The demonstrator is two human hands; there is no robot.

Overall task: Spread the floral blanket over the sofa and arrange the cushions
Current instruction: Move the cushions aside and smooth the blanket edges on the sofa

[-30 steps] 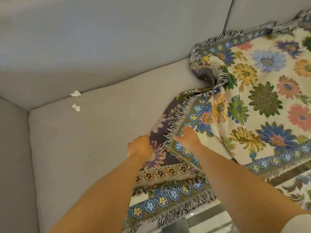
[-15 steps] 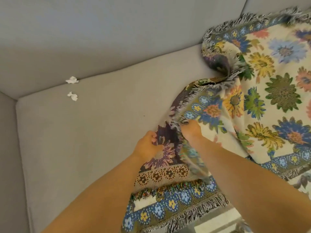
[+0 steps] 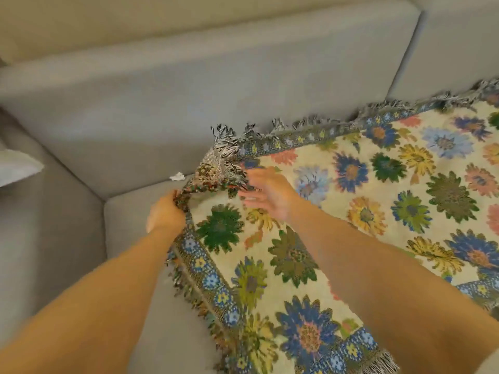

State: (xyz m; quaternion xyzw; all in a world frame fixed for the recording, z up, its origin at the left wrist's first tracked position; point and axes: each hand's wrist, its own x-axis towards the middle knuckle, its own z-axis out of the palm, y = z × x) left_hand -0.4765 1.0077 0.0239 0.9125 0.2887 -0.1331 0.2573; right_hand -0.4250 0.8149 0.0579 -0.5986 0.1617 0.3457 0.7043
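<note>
The floral blanket point(image 3: 351, 211) now lies much wider over the sofa point(image 3: 216, 85) than a second ago. Then it was bunched and folded on itself, with the dark back side showing under the hands; now the flower side lies nearly flat on the seat, from the hands out to the right and forward over the seat's front edge. Only one corner is not finished: it is turned over just beyond the left hand point(image 3: 166, 214), so the woven back side and the fringe stand up there.

The left hand grips the blanket's left border, its fingers curled round the edge just under the folded corner. The right hand point(image 3: 267, 195) is just to the right of that corner, fingers stretched and loose, on or just above the cloth near the fringe; whether they pinch it cannot be told, because the hand is blurred.

For the task this probably means that the spreading is almost done on this side, and the corner must be turned back and pulled toward the armrest.

To the left of the left hand the grey seat is uncovered up to the armrest. A small white scrap point(image 3: 176, 176) lies just beyond the left hand, where seat and backrest meet. Far to the left, on the armrest, the corner of something pale point(image 3: 16, 168) shows, perhaps a cushion.
</note>
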